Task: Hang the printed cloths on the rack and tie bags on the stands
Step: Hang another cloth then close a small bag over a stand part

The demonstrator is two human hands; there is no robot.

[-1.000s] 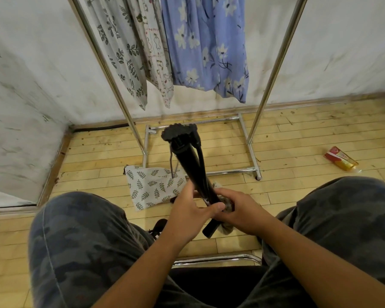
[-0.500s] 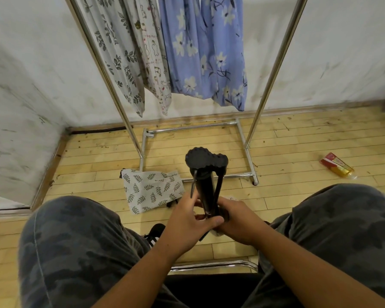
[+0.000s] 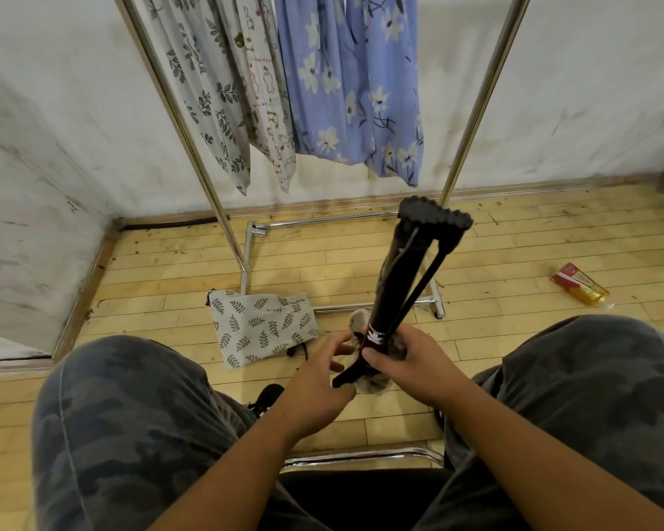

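While in hand [image 3: 413, 364] — stand [image 3: 397, 289] farther right

Grey-blue camouflage trousers [image 3: 131, 415], bare forearms [image 3: 242, 457], black shoe [image 3: 270, 395]

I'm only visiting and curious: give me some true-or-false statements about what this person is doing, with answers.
1. The right hand grips the black stand. True.
2. A blue flowered cloth hangs on the rack. True.
3. The leaf-print bag hangs on the rack. False: it lies on the floor.
4. The red packet lies left of the rack. False: it lies on the floor to its right.
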